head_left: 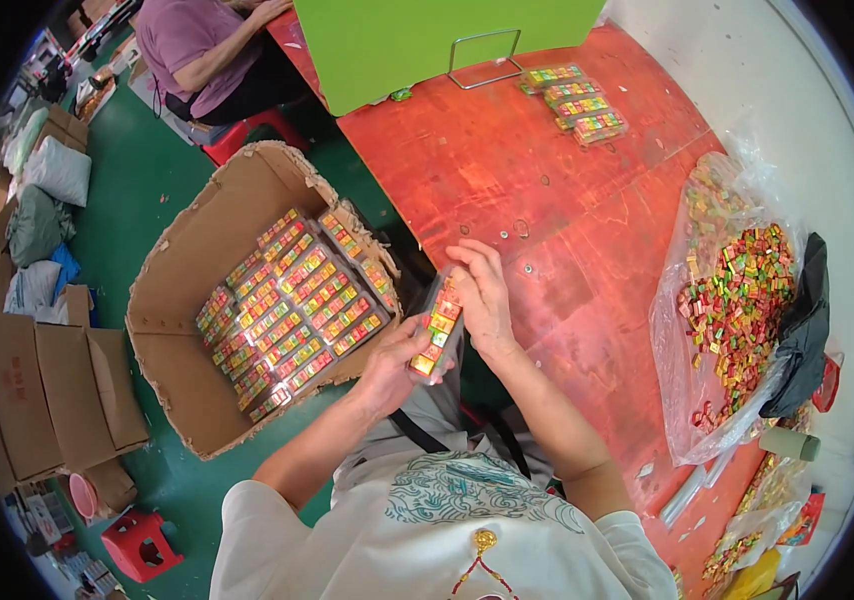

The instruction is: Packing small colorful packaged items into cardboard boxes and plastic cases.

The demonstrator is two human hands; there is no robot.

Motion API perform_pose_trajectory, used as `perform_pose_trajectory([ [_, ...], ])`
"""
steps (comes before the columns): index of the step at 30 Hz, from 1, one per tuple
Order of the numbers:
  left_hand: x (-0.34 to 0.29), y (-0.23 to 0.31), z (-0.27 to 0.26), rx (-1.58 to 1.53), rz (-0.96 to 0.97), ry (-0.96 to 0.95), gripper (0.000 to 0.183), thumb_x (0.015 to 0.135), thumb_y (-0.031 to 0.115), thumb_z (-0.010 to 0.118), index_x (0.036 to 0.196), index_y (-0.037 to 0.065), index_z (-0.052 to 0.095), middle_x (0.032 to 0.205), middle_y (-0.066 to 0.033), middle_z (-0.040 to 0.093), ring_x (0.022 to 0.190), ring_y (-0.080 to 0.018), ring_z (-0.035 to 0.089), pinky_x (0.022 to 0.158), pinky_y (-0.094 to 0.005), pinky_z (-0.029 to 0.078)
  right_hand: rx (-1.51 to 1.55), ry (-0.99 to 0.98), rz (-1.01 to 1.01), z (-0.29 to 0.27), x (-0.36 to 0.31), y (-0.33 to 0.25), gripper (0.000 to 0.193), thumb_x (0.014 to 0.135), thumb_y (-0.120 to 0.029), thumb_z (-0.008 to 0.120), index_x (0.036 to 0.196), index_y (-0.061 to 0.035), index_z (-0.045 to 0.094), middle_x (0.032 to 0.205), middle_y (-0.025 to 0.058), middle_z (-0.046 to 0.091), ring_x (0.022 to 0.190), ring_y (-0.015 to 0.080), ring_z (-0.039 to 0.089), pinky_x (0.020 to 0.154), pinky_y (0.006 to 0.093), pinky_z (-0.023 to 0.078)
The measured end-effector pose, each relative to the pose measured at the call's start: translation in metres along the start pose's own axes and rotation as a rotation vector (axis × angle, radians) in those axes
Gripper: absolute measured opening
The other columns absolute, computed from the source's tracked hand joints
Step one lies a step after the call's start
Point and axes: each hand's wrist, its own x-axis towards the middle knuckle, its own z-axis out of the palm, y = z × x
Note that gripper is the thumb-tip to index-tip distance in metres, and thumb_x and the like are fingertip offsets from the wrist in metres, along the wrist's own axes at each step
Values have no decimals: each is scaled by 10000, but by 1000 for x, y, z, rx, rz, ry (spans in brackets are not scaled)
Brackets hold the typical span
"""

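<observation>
Between my two hands is a clear plastic pack (437,336) with a row of small red, yellow and green wrapped pieces, held tilted in front of my body by the table edge. My left hand (390,368) grips its lower end, thumb along the side. At the upper end, the fingers of my right hand (484,297) are closed on the pack's edge. Just left of my left hand stands a large cardboard box (179,262) with ragged rims. Inside it, similar filled packs (299,290) lie in close rows.
On the red table (457,160) are several stacked packs (579,105) at the far side. An open plastic bag (682,300) of loose wrapped pieces lies at the right. A green panel (427,50) stands at the back. Beyond the box, another person (209,55) sits; a red stool (141,543) stands lower left.
</observation>
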Motion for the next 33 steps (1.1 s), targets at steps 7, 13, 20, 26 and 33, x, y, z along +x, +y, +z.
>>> perform_pose_trajectory([
  [7,-49,-34,-12,-61,-18,-18,552,938,196,566,1423,38,355,1221,-77,573,1012,-188,622,891,-328,494,493,47,317,22,-43,-14,212,935,-79,565,1110,25,626,985,84,664,939,153,631,854,268,483],
  [13,-71,-55,-12,262,-78,-67,554,986,313,514,1414,14,330,1260,-87,509,1141,-140,502,950,-295,415,493,51,363,26,-97,-9,154,926,-34,549,1035,15,646,942,77,648,871,142,620,755,258,492],
  [20,-84,-67,-14,398,60,71,560,995,352,489,1416,20,326,1269,-100,491,1190,-162,459,972,-308,389,551,-67,389,42,-120,-9,142,928,-33,537,1013,7,643,920,59,630,831,116,590,718,232,460],
  [26,-85,-48,-33,189,45,72,572,958,342,569,1400,45,361,1200,-66,526,1102,-120,503,917,-295,431,256,-237,146,44,-98,-12,318,993,-213,470,1219,-14,572,1160,104,585,1070,169,551,907,301,440],
  [33,-116,82,-92,230,374,236,568,912,387,612,1363,100,421,1101,-14,520,994,-130,514,796,-297,463,-262,-92,-134,5,-29,-32,356,946,-91,526,1293,-11,530,1338,119,495,1269,257,448,1073,360,331],
])
